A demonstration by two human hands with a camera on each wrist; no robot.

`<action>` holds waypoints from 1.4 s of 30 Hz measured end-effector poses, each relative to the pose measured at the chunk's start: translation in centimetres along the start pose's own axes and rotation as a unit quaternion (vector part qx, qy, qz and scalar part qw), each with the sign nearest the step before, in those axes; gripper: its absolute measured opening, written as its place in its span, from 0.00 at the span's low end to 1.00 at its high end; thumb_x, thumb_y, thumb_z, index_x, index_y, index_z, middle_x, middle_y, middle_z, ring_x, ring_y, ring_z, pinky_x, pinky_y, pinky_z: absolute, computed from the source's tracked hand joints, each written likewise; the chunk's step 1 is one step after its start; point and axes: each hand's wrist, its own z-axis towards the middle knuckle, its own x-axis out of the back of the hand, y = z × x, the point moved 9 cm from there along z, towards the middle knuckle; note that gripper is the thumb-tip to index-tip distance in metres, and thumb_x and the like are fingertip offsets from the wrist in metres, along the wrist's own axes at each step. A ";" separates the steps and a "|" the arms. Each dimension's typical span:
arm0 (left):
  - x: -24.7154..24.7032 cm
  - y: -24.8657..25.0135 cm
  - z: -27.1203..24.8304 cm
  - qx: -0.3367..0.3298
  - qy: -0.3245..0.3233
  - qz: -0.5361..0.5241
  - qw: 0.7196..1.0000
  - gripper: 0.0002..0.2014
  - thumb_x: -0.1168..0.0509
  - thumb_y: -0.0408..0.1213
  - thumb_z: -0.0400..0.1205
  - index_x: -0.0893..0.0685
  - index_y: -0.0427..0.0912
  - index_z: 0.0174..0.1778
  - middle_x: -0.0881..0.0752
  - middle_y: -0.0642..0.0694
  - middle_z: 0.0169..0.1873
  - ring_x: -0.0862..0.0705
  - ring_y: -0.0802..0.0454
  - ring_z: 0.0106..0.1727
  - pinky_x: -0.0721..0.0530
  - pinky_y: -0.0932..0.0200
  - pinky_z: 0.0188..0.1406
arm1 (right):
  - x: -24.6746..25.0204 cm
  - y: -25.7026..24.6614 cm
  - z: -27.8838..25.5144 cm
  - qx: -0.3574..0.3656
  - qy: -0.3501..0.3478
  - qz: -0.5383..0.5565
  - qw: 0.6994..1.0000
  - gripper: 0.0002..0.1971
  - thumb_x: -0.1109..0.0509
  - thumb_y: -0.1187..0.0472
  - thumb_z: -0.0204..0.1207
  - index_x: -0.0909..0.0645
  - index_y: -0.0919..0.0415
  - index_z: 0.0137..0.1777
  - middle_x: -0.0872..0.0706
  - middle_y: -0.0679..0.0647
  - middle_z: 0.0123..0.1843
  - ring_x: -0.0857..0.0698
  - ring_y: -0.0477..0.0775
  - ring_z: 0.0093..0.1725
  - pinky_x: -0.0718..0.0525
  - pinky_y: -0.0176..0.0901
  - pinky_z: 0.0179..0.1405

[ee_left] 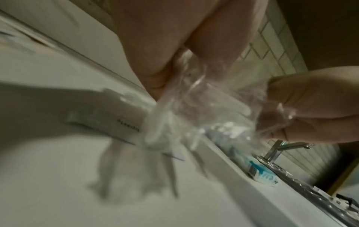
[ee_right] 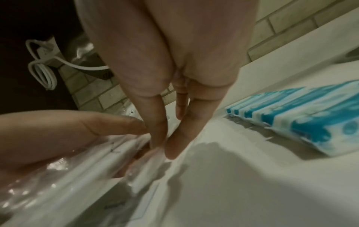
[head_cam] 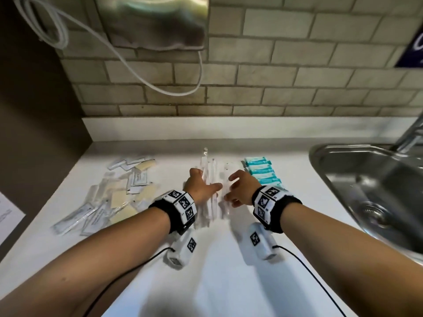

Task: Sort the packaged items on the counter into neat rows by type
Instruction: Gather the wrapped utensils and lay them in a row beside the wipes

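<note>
**Two hands gather clear-wrapped packets at the middle of a white counter**

The left hand (head_cam: 201, 186) and right hand (head_cam: 240, 188) meet at the centre of the head view, each wrist wearing a black band with square printed markers. Between them lies a bundle of long clear-wrapped packets (head_cam: 211, 179), blurred, running from the hands toward the top of the frame. In the left wrist view the left hand's fingers (ee_left: 155, 61) are extended along the crinkled clear wrapping, touching it; whether they close around it cannot be told. In the right wrist view the right hand's fingers (ee_right: 161, 122) point down, nearly straight, with their tips on the edge of the wrapping, and the thumb lies alongside from the left of that frame.

Just right of the hands in the head view, a neat row of teal-and-white packets (head_cam: 261, 171) runs up the frame. To the left of the hands, a loose scatter of flat white sachets and beige squares (head_cam: 119, 193) lies in no order.

All of this sits on the white counter (head_cam: 217, 282). A steel sink (head_cam: 377, 186) fills the right edge with a tap above it. Behind is a grey tiled wall (head_cam: 297, 76), with a white cord (head_cam: 137, 65) looping down at upper left.
</note>
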 end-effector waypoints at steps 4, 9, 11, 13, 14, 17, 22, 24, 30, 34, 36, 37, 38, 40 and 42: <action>0.9 -0.6 0.8 0.010 0.021 -0.069 0.997 0.46 0.24 0.60 0.53 0.36 0.54 0.66 0.16 0.42 0.60 0.11 0.41 0.54 0.13 0.41 0.57 | 1.3 -0.3 0.9 0.027 0.051 -0.128 0.990 0.23 0.23 0.70 0.70 0.26 0.59 0.62 0.15 0.57 0.51 0.11 0.63 0.44 0.10 0.57 0.50; 4.2 1.2 -0.1 -0.019 0.018 -0.137 0.990 0.34 0.22 0.37 0.74 0.32 0.44 0.72 0.15 0.37 0.59 0.08 0.44 0.41 0.11 0.38 0.51 | 1.5 -0.9 2.7 0.038 0.051 -0.251 0.966 0.22 0.24 0.65 0.70 0.23 0.61 0.65 0.15 0.62 0.61 0.14 0.62 0.58 0.14 0.54 0.59; 5.5 1.3 -0.1 -0.030 0.029 -0.133 0.990 0.34 0.22 0.39 0.73 0.32 0.46 0.72 0.15 0.38 0.60 0.08 0.45 0.42 0.12 0.37 0.53 | 1.4 -0.8 3.0 0.036 0.048 -0.320 0.946 0.22 0.26 0.64 0.72 0.22 0.63 0.66 0.18 0.62 0.65 0.17 0.63 0.63 0.17 0.51 0.63; 6.5 1.2 -0.3 -0.035 0.040 -0.123 0.991 0.34 0.22 0.40 0.74 0.32 0.47 0.73 0.15 0.40 0.59 0.07 0.47 0.42 0.12 0.38 0.53 | 1.0 -1.1 3.1 0.037 0.043 -0.432 0.900 0.21 0.29 0.62 0.75 0.24 0.63 0.68 0.22 0.60 0.68 0.20 0.62 0.67 0.21 0.48 0.63; 7.0 1.1 -0.3 -0.036 0.044 -0.120 0.991 0.34 0.22 0.40 0.74 0.32 0.47 0.73 0.15 0.41 0.58 0.07 0.48 0.42 0.12 0.39 0.54 | 0.7 -1.8 3.1 0.055 0.051 -0.465 0.882 0.21 0.31 0.62 0.77 0.26 0.63 0.69 0.25 0.61 0.69 0.22 0.63 0.68 0.22 0.50 0.64; 7.9 1.0 -0.3 -0.046 0.054 -0.120 0.990 0.34 0.22 0.40 0.73 0.32 0.44 0.71 0.14 0.40 0.58 0.07 0.47 0.42 0.12 0.38 0.54 | 0.2 -4.2 2.9 0.085 0.085 -0.467 0.876 0.23 0.34 0.62 0.76 0.30 0.62 0.71 0.31 0.62 0.70 0.27 0.64 0.69 0.22 0.56 0.64; 10.6 -0.2 1.0 -0.048 0.099 -0.125 0.986 0.42 0.20 0.55 0.59 0.29 0.48 0.68 0.12 0.43 0.55 0.08 0.45 0.46 0.14 0.35 0.55 | -8.0 -6.1 1.2 0.199 -0.092 -0.472 0.854 0.29 0.24 0.49 0.65 0.24 0.55 0.66 0.19 0.54 0.62 0.18 0.58 0.61 0.16 0.53 0.58; 11.9 0.0 0.7 -0.053 0.110 -0.129 0.984 0.41 0.21 0.54 0.59 0.28 0.46 0.67 0.12 0.43 0.53 0.08 0.46 0.45 0.14 0.37 0.56 | -10.5 -5.1 0.7 0.188 -0.137 -0.537 0.811 0.22 0.24 0.51 0.66 0.21 0.58 0.58 0.18 0.57 0.61 0.18 0.62 0.60 0.16 0.53 0.60; 15.1 -0.6 -0.3 -0.063 0.138 -0.139 0.979 0.29 0.23 0.40 0.73 0.28 0.43 0.67 0.10 0.43 0.48 0.08 0.45 0.45 0.15 0.39 0.60 | -11.1 -4.5 4.3 0.180 -0.173 -0.595 0.764 0.11 0.23 0.55 0.65 0.17 0.42 0.46 0.14 0.43 0.40 0.14 0.51 0.39 0.10 0.46 0.45; 15.7 -1.3 -0.9 -0.070 0.147 -0.141 0.976 0.28 0.23 0.41 0.75 0.29 0.43 0.66 0.10 0.45 0.45 0.08 0.46 0.46 0.15 0.39 0.60 | -11.4 -7.0 3.2 0.229 -0.141 -0.574 0.773 0.10 0.31 0.61 0.76 0.16 0.60 0.55 0.14 0.61 0.56 0.14 0.62 0.57 0.19 0.44 0.51; 15.7 -1.9 -1.1 -0.068 0.143 -0.153 0.975 0.27 0.23 0.40 0.75 0.29 0.44 0.66 0.11 0.44 0.48 0.08 0.46 0.45 0.14 0.37 0.57 | -11.5 -7.4 3.0 0.239 -0.132 -0.570 0.775 0.14 0.37 0.62 0.80 0.22 0.66 0.63 0.19 0.63 0.64 0.19 0.64 0.64 0.21 0.46 0.56; 15.7 -2.2 -1.2 -0.065 0.142 -0.158 0.975 0.27 0.23 0.39 0.75 0.29 0.45 0.66 0.11 0.44 0.49 0.08 0.46 0.45 0.14 0.36 0.56 | -11.6 -7.5 2.9 0.231 -0.137 -0.566 0.779 0.14 0.39 0.63 0.81 0.23 0.67 0.63 0.20 0.63 0.65 0.19 0.64 0.65 0.22 0.46 0.57; 15.8 -2.5 -1.2 -0.066 0.140 -0.161 0.975 0.27 0.23 0.39 0.75 0.28 0.45 0.66 0.12 0.44 0.50 0.08 0.46 0.45 0.14 0.35 0.56 | -11.7 -7.3 2.9 0.229 -0.145 -0.570 0.776 0.12 0.39 0.63 0.81 0.22 0.66 0.61 0.19 0.64 0.65 0.19 0.65 0.65 0.21 0.47 0.57; 16.2 -2.8 -1.3 -0.065 0.142 -0.164 0.974 0.27 0.23 0.40 0.74 0.28 0.47 0.65 0.11 0.44 0.49 0.08 0.46 0.45 0.14 0.35 0.56 | -11.8 -6.9 2.7 0.208 -0.171 -0.585 0.764 0.04 0.37 0.65 0.80 0.21 0.58 0.50 0.16 0.62 0.64 0.17 0.64 0.64 0.20 0.47 0.57; 16.6 -2.9 -1.3 -0.064 0.147 -0.163 0.974 0.26 0.23 0.40 0.75 0.28 0.48 0.64 0.11 0.45 0.48 0.08 0.47 0.45 0.14 0.36 0.57 | -11.9 -7.1 2.1 0.212 -0.180 -0.595 0.754 0.09 0.36 0.65 0.80 0.22 0.54 0.39 0.14 0.61 0.62 0.16 0.63 0.63 0.19 0.45 0.56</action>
